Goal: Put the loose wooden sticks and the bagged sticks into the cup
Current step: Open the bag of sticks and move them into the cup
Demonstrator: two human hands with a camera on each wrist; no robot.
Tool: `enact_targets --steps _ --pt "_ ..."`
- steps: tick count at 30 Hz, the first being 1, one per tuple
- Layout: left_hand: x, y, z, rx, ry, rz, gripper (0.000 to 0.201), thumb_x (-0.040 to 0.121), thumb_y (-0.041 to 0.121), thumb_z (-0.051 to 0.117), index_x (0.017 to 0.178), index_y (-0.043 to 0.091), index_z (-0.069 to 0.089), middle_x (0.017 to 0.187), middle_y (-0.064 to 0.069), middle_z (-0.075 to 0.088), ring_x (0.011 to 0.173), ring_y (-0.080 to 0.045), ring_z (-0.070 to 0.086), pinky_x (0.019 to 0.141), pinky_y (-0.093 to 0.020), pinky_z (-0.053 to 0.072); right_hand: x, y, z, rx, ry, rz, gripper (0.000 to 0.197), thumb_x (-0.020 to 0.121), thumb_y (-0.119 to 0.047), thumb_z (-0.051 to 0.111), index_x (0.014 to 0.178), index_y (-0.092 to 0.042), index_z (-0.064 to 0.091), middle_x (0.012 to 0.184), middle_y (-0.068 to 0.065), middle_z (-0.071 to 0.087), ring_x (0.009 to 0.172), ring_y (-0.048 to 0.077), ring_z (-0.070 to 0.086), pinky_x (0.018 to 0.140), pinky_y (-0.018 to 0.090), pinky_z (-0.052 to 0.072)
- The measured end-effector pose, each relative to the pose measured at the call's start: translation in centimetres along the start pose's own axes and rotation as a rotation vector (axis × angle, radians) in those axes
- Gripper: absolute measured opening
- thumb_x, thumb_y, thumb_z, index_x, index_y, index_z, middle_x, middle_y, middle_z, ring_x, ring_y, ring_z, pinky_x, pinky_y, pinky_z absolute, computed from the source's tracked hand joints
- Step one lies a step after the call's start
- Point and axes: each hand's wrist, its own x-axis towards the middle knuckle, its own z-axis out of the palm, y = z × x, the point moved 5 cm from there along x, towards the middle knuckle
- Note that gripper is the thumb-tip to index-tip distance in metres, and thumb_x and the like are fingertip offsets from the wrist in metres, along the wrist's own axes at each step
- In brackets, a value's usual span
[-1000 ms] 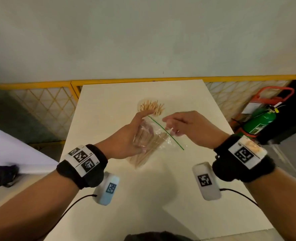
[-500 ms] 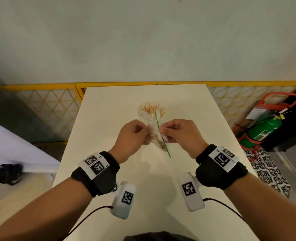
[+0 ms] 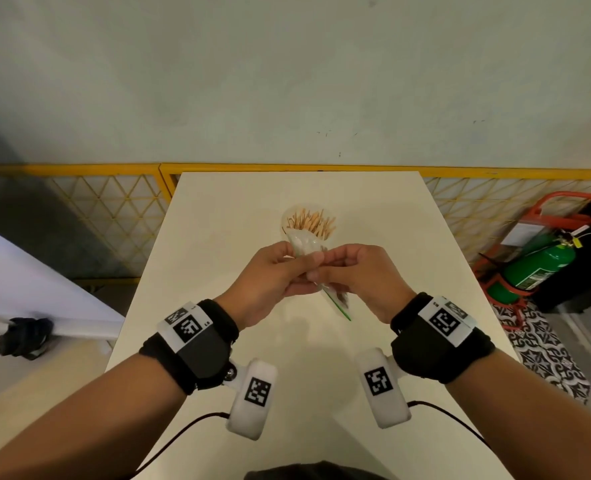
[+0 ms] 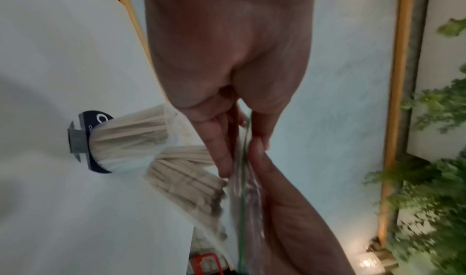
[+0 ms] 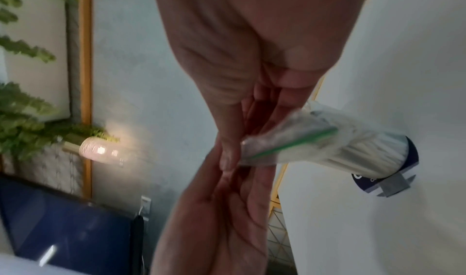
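A clear cup (image 3: 289,220) full of loose wooden sticks (image 3: 313,221) stands on the white table (image 3: 218,237), at its far middle. Just in front of it both hands hold a clear zip bag (image 3: 302,244) of sticks, lifted off the table. My left hand (image 3: 287,271) pinches the bag from the left and my right hand (image 3: 342,268) pinches it from the right, fingertips almost touching. The bag's green zip edge (image 3: 339,306) hangs below the hands. In the left wrist view the bagged sticks (image 4: 186,171) point at the cup (image 4: 83,141). In the right wrist view the bag (image 5: 290,141) overlaps the cup (image 5: 378,159).
A yellow mesh railing (image 3: 107,209) runs behind the table against a pale wall. A green fire extinguisher (image 3: 536,271) in a red stand sits on the floor to the right. A dark bundle (image 3: 27,336) lies low on the left.
The hands have drawn together and gathered the bag into a narrow bundle. Its far end has moved up to the cup, and the green zip edge has swung down below the hands.
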Motion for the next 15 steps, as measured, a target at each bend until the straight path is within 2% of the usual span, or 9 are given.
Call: enact_targets --steps 3,6,10,13,15 --pt "-0.2 0.2 -0.3 -0.085 -0.067 -0.021 0.041 0.09 0.011 0.063 0.12 -0.016 0.056 0.116 -0.028 0.067 0.098 -0.029 0.072 0.082 -0.027 0.059 0.2 0.2 -0.1 0.098 -0.101 0.068 0.029 0.071 0.001 0.077 0.097 0.005 0.066 0.073 0.008 0.068 0.056 0.011 0.062 0.054 0.017 0.051" --pt "-0.4 0.5 -0.4 -0.116 -0.076 -0.017 0.031 0.091 0.005 0.06 0.116 -0.013 0.063 0.112 -0.025 0.07 0.09 -0.024 0.073 0.081 -0.026 0.06 0.4 0.4 0.0 0.12 -0.154 0.085 0.019 0.074 0.0 0.074 0.092 -0.003 0.067 0.073 0.005 0.068 0.059 0.013 0.06 0.058 0.019 0.052" --pt "-0.4 0.7 -0.5 -0.051 -0.052 -0.009 0.022 0.094 -0.001 0.053 0.108 -0.004 0.069 0.103 -0.02 0.073 0.088 -0.023 0.074 0.085 -0.029 0.059 0.7 0.4 -0.1 0.085 -0.141 0.066 0.01 0.079 -0.001 0.071 0.084 -0.007 0.065 0.07 0.003 0.064 0.056 0.01 0.056 0.058 0.019 0.049" --pt "-0.5 0.9 -0.3 0.223 -0.009 0.009 0.025 0.096 0.0 0.049 0.11 -0.002 0.07 0.102 -0.018 0.074 0.084 -0.017 0.072 0.083 -0.026 0.059 0.9 0.3 0.0 -0.112 -0.084 -0.015 0.007 0.083 -0.004 0.068 0.083 -0.008 0.063 0.066 0.003 0.062 0.05 0.007 0.055 0.055 0.017 0.047" --pt "-0.4 1.4 -0.8 0.438 0.079 0.024 0.024 0.096 0.004 0.049 0.106 -0.007 0.068 0.098 -0.021 0.073 0.078 -0.019 0.069 0.075 -0.028 0.058 1.1 0.0 -0.4 -0.418 0.026 -0.115 0.004 0.087 -0.012 0.065 0.083 -0.011 0.063 0.067 -0.001 0.061 0.055 0.008 0.054 0.058 0.015 0.046"
